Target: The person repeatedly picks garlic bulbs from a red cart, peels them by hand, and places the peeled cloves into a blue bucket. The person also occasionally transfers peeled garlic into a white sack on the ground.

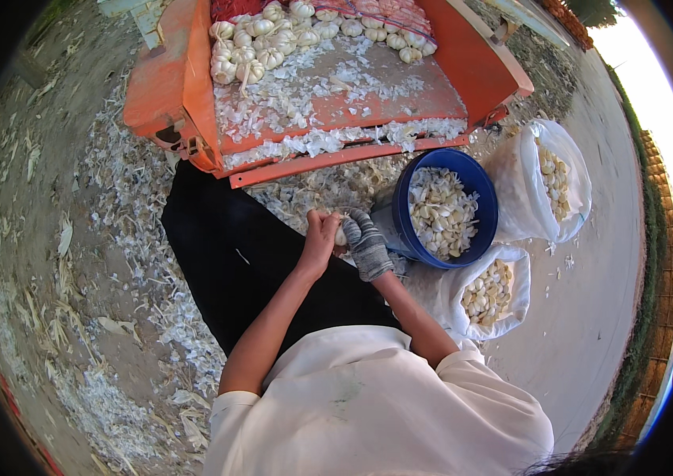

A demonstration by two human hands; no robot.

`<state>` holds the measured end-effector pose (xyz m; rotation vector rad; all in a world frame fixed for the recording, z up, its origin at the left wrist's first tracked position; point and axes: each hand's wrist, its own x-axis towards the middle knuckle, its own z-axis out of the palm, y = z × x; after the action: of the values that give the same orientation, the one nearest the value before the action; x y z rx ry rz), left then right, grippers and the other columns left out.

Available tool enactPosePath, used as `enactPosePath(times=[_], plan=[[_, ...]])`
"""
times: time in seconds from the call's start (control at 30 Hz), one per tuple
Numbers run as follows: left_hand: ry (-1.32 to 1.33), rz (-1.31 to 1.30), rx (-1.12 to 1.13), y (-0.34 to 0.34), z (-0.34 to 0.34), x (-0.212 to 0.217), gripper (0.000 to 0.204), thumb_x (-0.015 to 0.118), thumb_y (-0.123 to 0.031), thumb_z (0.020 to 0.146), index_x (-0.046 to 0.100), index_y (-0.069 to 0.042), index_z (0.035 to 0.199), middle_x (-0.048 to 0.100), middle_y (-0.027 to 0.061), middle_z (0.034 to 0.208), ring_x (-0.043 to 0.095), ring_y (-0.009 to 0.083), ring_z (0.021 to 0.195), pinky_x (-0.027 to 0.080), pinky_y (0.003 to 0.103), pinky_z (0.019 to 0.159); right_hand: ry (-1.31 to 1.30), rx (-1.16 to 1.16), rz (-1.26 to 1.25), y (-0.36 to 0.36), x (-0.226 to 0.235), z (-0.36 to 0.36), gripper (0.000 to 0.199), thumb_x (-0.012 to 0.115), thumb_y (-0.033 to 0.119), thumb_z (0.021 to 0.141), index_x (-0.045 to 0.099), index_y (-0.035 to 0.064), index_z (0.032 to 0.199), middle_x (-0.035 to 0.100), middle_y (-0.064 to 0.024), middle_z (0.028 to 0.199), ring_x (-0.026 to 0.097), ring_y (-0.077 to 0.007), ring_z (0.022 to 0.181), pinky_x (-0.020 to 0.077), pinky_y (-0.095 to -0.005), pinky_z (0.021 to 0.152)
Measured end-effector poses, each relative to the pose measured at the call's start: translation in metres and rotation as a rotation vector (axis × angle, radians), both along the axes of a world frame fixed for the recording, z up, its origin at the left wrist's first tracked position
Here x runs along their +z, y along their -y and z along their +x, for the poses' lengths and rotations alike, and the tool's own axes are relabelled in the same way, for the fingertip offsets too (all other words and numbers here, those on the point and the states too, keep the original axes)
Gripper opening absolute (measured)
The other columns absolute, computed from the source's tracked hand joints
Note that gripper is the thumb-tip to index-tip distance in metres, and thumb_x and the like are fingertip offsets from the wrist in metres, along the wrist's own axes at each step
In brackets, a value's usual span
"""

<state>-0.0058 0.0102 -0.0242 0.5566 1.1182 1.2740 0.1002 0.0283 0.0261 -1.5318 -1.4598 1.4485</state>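
My bare left hand [320,240] and my right hand [367,246], in a grey striped knit glove, meet above my lap. Between them is a whitish garlic bulb [341,236], mostly covered by fingers. Both hands are closed on it. Just right of the glove stands a blue bucket [492,208] holding garlic cloves [441,208] and loose skins. Whole garlic bulbs [269,57] are heaped at the back of the orange metal truck bed [185,87] in front of me.
White sacks of cloves [523,186], [511,317] stand beside the bucket at right. Papery skins [273,111] litter the bed and the ground [106,317]. Red mesh bags [388,14] lie behind the bulbs. The bed's orange lip [336,161] crosses ahead of my knees.
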Motion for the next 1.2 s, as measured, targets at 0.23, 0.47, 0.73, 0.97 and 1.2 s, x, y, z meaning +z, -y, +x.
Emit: enactPosePath(times=[0.23,0.47,0.73,0.97,1.2], plan=[[-0.078,-0.011,-0.093,0.001,-0.003,0.001,0.017,0.038,-0.029,0.094,0.034,-0.012,0.094,0.047,0.0035,0.067,0.044,0.0113,0.044,0.035,0.024,0.038,0.108,-0.017,0.190,-0.002,-0.047,0.011,0.023,0.047,0.014,0.088,0.052,0.0031,0.108,0.061,-0.0147,0.081,0.060,-0.0218,0.069,0.0468,-0.0340,0.059],[0.261,-0.121,-0.065,-0.002,0.000,0.031,0.023,0.040,-0.032,0.091,0.044,-0.010,0.095,0.051,0.0051,0.070,0.045,0.0145,0.041,0.034,0.026,0.038,-0.170,-0.186,0.028,0.004,-0.069,0.031,0.024,0.050,0.012,0.086,0.053,0.0034,0.109,0.057,-0.0092,0.096,0.056,-0.0180,0.083,0.0464,-0.0300,0.073],[0.352,-0.082,-0.075,-0.008,-0.005,0.026,0.033,0.035,-0.032,0.094,0.051,-0.009,0.110,0.055,0.0042,0.079,0.047,0.0110,0.048,0.035,0.023,0.040,-0.112,-0.576,0.598,-0.106,0.101,0.226,0.017,0.050,0.006,0.088,0.055,0.0054,0.104,0.054,0.0000,0.081,0.049,-0.0063,0.069,0.0466,-0.0219,0.061],[0.369,0.003,-0.099,-0.007,-0.002,0.010,0.031,0.036,-0.029,0.095,0.046,-0.009,0.117,0.053,0.0045,0.094,0.052,0.0112,0.064,0.043,0.025,0.049,0.784,-0.479,0.878,-0.147,0.125,0.273,0.029,0.053,0.024,0.086,0.058,0.0018,0.105,0.061,-0.0156,0.093,0.058,-0.0262,0.084,0.0451,-0.0351,0.076],[0.027,0.047,-0.102,0.001,-0.002,0.014,0.034,0.037,-0.034,0.094,0.044,-0.009,0.116,0.052,0.0023,0.087,0.050,0.0085,0.062,0.042,0.023,0.054,-0.138,0.205,0.075,-0.013,-0.004,0.026,0.028,0.054,0.014,0.085,0.054,0.0002,0.110,0.062,-0.0097,0.092,0.058,-0.0161,0.082,0.0463,-0.0299,0.074]])
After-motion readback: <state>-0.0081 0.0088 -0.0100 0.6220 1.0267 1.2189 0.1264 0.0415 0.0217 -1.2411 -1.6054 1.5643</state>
